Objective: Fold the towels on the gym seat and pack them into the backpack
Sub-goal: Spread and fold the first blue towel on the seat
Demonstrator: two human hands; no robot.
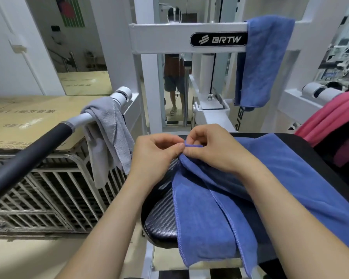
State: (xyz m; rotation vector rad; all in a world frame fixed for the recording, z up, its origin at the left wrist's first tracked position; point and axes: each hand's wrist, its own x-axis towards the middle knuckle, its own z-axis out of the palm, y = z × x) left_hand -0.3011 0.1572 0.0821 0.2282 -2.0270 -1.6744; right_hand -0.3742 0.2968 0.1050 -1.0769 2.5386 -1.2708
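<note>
A grey towel [107, 137] hangs from the handle bar [28, 156] left of the gym seat [161, 218]. At the seat's far edge the left hand [155, 156] and right hand [212, 150] meet, fingers [177, 147] pinching the hem of the blue towel [220, 208], which drapes over the near edge; the seat's left side lies bare. A second blue towel [264, 61] hangs on the frame [165, 37]; a pink backpack [334, 125] sits at the right edge.
</note>
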